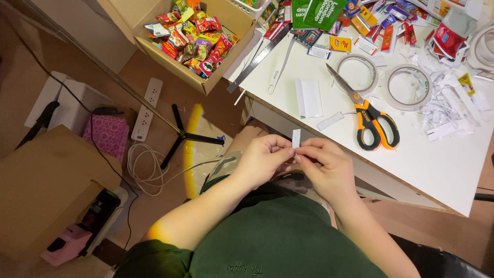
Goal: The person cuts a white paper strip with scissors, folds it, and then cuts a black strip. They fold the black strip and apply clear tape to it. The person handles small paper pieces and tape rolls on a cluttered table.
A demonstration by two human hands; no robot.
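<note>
My left hand [261, 158] and my right hand [325, 166] meet in front of my chest, just below the table's near edge. Both pinch a small white paper strip [296, 139] that sticks up between the fingertips. On the white table [442, 164] close by lie orange-and-black scissors [368, 116], a folded white paper piece [309, 97] and another small white strip [330, 121].
Two rolls of tape [409, 86] lie beside a heap of white paper scraps [447, 110]. Small coloured packets [383, 25] cover the table's far part. A cardboard box of snack packets [198, 36] stands at left. A power strip [147, 108], cables and a tripod foot [182, 136] are on the floor.
</note>
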